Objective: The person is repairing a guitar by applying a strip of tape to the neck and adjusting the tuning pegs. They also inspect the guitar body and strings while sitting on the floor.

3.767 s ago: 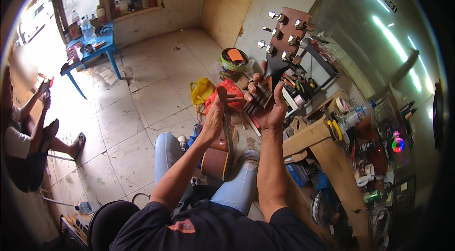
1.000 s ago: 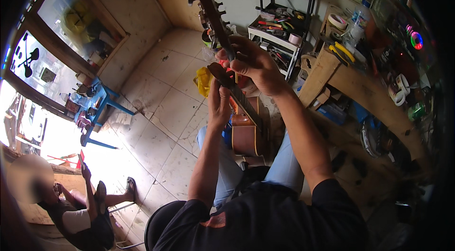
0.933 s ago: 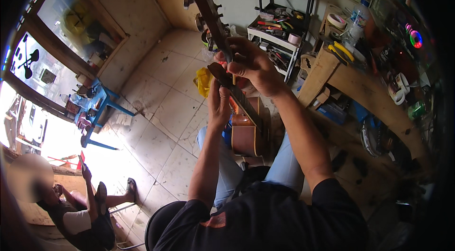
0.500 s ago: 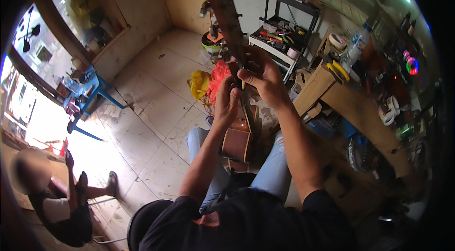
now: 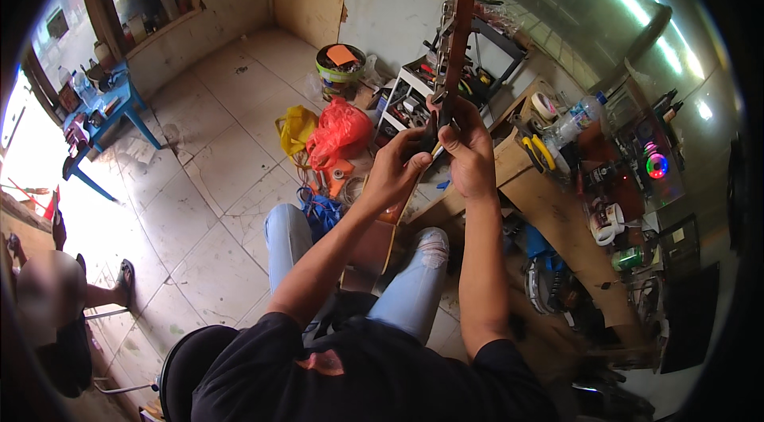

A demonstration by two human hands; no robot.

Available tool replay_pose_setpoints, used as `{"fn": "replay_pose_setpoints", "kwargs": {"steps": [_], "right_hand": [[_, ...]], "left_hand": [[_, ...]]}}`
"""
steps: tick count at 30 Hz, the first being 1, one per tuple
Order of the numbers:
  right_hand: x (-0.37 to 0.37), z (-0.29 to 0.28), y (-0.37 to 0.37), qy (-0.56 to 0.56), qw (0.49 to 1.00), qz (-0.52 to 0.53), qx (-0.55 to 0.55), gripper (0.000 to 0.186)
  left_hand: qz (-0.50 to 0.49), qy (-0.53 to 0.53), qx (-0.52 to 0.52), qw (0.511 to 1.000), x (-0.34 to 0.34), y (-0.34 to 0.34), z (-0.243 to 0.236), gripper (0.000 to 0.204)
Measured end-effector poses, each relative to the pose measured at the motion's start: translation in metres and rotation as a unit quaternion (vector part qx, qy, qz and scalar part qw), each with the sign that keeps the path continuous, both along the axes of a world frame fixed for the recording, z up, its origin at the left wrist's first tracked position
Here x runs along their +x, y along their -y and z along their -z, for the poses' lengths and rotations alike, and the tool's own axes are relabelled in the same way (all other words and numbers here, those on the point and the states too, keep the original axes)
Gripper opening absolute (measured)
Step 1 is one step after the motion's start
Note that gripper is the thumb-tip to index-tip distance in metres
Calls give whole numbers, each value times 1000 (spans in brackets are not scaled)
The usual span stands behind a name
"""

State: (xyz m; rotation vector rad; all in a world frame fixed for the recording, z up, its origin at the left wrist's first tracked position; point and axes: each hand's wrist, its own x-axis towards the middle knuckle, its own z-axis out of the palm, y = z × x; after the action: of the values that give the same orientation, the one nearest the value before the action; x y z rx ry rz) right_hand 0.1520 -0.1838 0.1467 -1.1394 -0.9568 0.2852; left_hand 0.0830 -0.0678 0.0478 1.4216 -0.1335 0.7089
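Observation:
An acoustic guitar stands on end between my knees, its brown body (image 5: 372, 245) low and its headstock (image 5: 456, 44) pointing up and away, with metal tuning pegs along the edge. My left hand (image 5: 395, 173) closes on the upper neck from the left, thumb toward the other hand. Around the neck just below the headstock, my right hand (image 5: 471, 153) is closed, its thumb bent across the front. A small pale strip shows between the two thumbs; I cannot make out what it is. My hands hide most of the neck.
A workbench (image 5: 557, 219) with yellow-handled pliers (image 5: 539, 153), tape and bottles stands right. Beyond the headstock is a tool cart (image 5: 394, 111). Red (image 5: 341, 134) and yellow bags (image 5: 296, 129) and a green bucket (image 5: 341, 76) are on the floor. A person (image 5: 60, 318) sits left, near a blue table (image 5: 119, 115).
My view has turned to the right. The headstock has swung from leaning left to nearly upright, tipped slightly right. Both hands remain on the neck.

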Motion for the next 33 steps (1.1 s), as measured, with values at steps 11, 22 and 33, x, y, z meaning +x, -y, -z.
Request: {"fn": "replay_pose_setpoints", "kwargs": {"steps": [11, 22, 33], "right_hand": [[17, 14, 7, -12, 1000, -16, -22, 62], [23, 15, 14, -1, 999, -22, -24, 68], [41, -11, 29, 44, 988, -103, -102, 69]], "left_hand": [[7, 8, 82, 997, 2, -4, -2, 57], [-72, 13, 187, 980, 7, 7, -15, 59], [-47, 39, 182, 981, 17, 9, -8, 64]]}}
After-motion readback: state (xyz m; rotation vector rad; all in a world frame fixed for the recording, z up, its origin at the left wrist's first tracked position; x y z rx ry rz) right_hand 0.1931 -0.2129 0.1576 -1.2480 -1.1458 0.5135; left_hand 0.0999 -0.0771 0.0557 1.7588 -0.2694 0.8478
